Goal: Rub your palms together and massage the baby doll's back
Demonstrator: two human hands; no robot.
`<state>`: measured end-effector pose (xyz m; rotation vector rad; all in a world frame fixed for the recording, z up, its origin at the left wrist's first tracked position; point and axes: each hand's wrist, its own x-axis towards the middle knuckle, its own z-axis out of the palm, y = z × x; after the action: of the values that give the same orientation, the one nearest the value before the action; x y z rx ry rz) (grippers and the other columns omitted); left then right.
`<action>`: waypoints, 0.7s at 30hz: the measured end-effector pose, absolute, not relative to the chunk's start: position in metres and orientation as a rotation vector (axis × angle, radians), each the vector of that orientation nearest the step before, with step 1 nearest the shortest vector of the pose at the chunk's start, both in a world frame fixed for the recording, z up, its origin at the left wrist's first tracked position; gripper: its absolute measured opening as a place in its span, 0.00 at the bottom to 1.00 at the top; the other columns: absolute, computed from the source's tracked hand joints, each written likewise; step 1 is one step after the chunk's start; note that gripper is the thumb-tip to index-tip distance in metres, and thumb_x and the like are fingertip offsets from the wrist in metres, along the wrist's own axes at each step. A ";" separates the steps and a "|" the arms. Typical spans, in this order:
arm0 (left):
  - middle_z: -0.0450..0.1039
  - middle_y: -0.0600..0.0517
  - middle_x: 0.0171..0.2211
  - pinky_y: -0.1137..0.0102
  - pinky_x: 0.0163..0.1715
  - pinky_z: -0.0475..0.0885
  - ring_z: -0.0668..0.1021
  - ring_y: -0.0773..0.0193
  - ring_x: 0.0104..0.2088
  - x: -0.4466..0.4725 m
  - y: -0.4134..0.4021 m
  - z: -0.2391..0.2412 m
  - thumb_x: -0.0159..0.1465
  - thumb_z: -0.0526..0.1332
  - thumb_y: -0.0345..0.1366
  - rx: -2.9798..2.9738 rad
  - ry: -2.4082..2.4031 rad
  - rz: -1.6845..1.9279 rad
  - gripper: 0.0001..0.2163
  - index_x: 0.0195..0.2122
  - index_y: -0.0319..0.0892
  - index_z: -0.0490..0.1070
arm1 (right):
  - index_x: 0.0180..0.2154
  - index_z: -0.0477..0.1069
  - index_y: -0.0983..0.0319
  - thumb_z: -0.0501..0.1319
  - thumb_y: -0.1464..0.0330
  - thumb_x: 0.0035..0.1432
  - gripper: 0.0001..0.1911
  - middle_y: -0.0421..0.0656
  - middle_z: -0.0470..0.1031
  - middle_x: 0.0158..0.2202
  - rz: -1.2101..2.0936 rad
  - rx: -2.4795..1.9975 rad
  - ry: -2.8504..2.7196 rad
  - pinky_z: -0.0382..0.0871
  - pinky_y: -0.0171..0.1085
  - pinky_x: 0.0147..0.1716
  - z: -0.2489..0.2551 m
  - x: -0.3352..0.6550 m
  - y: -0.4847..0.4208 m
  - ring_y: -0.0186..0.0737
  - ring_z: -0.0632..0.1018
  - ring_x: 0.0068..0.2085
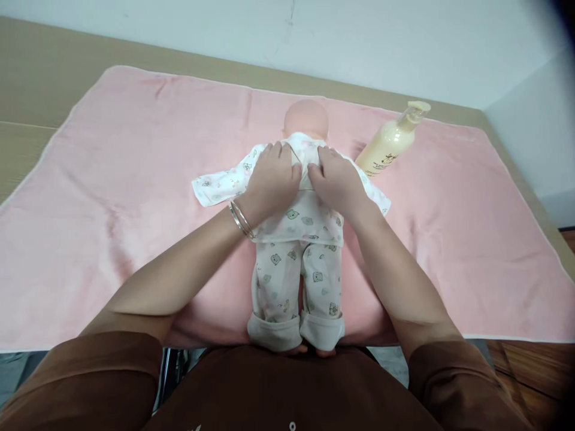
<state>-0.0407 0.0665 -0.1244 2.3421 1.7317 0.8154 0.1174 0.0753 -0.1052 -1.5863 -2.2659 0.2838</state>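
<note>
A baby doll lies lengthwise in front of me, bald head at the far end and no face showing. It wears a white long-sleeved shirt with small animal prints and matching trousers with turned-up cuffs. My left hand, with two silver bangles at the wrist, is closed on the upper part of the shirt. Close beside it, my right hand is closed on the shirt at the other shoulder. Both thumbs point inward, and the cloth between them is creased. My fingertips are partly hidden.
A pump bottle of pale yellow liquid stands right of the doll's head. Beneath everything spreads a pink cloth over a wooden table. A white wall rises behind. The doll's feet lie at the near table edge, against my body.
</note>
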 end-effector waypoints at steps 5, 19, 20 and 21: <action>0.72 0.38 0.46 0.47 0.58 0.71 0.73 0.43 0.53 -0.033 0.047 -0.115 0.65 0.50 0.26 2.542 1.678 0.748 0.10 0.42 0.39 0.70 | 0.69 0.52 0.79 0.43 0.58 0.71 0.37 0.61 0.50 0.73 0.412 -1.603 -2.301 0.47 0.57 0.76 -0.117 0.133 0.104 0.60 0.52 0.75; 0.73 0.38 0.55 0.52 0.62 0.68 0.73 0.46 0.57 -0.050 0.089 -0.140 0.71 0.50 0.40 2.228 1.786 0.830 0.20 0.58 0.34 0.68 | 0.51 0.72 0.71 0.48 0.56 0.69 0.27 0.59 0.76 0.50 0.291 -1.631 -2.226 0.73 0.57 0.54 -0.107 0.119 0.089 0.62 0.76 0.54; 0.72 0.38 0.56 0.52 0.63 0.68 0.72 0.47 0.58 -0.049 0.089 -0.142 0.71 0.50 0.40 2.219 1.794 0.833 0.22 0.60 0.34 0.67 | 0.52 0.71 0.71 0.47 0.54 0.69 0.29 0.60 0.76 0.51 0.313 -1.638 -2.208 0.72 0.58 0.55 -0.110 0.121 0.094 0.63 0.75 0.55; 0.72 0.37 0.56 0.52 0.64 0.67 0.72 0.46 0.59 -0.048 0.089 -0.143 0.71 0.50 0.41 2.208 1.803 0.835 0.22 0.60 0.33 0.67 | 0.54 0.70 0.71 0.47 0.53 0.69 0.30 0.60 0.75 0.53 0.329 -1.645 -2.192 0.70 0.59 0.57 -0.113 0.122 0.098 0.64 0.75 0.56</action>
<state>-0.0484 0.0885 -0.1431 2.2079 1.8031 0.8351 0.1224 0.0984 -0.1126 -1.6453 -2.1923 0.3287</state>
